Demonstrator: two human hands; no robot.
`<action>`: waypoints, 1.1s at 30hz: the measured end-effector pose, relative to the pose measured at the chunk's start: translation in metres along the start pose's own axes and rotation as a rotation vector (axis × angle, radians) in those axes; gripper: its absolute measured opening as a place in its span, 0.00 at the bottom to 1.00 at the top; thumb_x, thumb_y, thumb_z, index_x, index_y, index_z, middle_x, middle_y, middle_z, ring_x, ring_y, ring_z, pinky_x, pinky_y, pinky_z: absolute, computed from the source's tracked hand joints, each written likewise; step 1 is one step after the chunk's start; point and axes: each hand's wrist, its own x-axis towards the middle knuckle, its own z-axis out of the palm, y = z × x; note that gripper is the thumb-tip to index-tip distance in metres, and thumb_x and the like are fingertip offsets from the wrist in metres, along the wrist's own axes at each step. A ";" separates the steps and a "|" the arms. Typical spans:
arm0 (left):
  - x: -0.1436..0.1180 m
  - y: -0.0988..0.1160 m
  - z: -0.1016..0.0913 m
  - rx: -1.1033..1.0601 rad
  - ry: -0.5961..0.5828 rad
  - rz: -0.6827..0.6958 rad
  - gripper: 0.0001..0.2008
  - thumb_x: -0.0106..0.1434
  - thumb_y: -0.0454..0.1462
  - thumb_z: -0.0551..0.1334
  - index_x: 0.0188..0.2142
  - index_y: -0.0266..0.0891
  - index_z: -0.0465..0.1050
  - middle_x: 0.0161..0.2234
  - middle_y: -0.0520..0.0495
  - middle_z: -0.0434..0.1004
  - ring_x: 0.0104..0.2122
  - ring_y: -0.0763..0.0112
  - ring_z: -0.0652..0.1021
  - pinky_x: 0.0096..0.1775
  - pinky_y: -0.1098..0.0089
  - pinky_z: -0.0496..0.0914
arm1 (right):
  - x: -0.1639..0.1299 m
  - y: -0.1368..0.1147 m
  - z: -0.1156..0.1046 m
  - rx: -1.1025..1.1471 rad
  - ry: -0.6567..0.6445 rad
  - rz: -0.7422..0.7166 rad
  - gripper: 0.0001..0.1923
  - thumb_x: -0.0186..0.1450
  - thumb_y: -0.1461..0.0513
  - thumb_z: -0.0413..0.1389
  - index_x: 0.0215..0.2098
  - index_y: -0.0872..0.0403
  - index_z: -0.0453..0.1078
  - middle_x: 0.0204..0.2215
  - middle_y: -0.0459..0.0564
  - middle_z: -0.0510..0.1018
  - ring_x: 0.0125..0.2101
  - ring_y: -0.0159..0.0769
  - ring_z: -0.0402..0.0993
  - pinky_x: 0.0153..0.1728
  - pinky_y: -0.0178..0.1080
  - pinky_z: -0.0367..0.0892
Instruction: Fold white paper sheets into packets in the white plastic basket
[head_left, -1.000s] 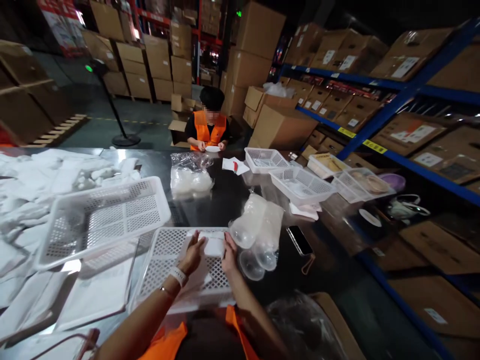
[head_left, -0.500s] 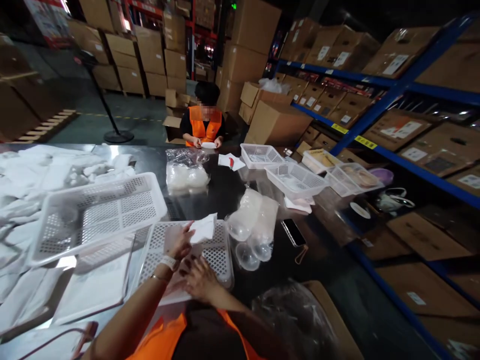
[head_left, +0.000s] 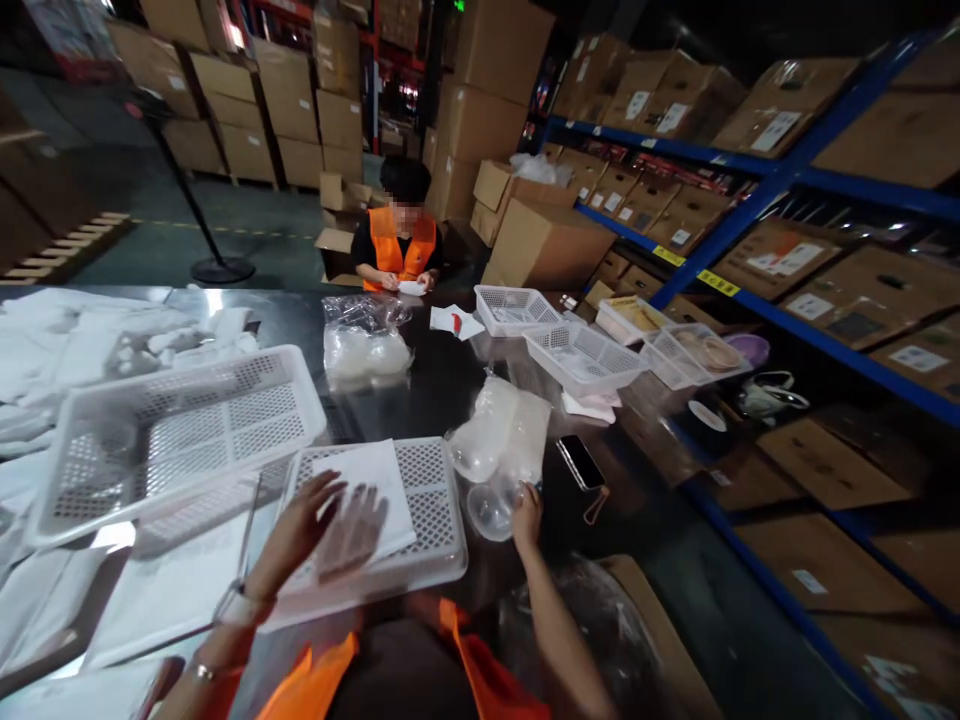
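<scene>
A thin white sheet [head_left: 390,500] lies flat on an upturned white perforated basket [head_left: 431,478] in front of me. Over the sheet's left edge is my left hand [head_left: 306,520], fingers spread, its dark shadow or reflection falling on the sheet. My right hand [head_left: 528,515] is at the near end of the bagged clear plastic bowls, fingers curled on a clear bowl's rim; how firmly it grips is hard to see. Beside it, another clear plastic bowl [head_left: 489,512] faces me with its round opening. The plastic bag [head_left: 491,425] covers the far part of the stacks.
Left stands a large white basket [head_left: 187,430] near piled white packets [head_left: 75,350]. A bag of white round items [head_left: 367,350], a phone [head_left: 580,463] and more baskets [head_left: 585,360] are on the dark table. A co-worker [head_left: 401,240] sits opposite. Plastic film [head_left: 577,620] lies near right.
The white sheet, folded up in my left hand before, now lies flat on the basket. My left hand has moved left and spread; my right hand has gone right to the clear bowls.
</scene>
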 end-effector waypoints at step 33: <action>-0.062 0.018 0.052 0.518 -0.578 0.189 0.14 0.65 0.31 0.55 0.47 0.39 0.74 0.51 0.40 0.77 0.52 0.56 0.74 0.49 0.58 0.69 | 0.010 -0.002 0.002 -0.324 -0.589 0.001 0.07 0.60 0.67 0.56 0.35 0.57 0.76 0.37 0.54 0.81 0.40 0.40 0.78 0.42 0.37 0.67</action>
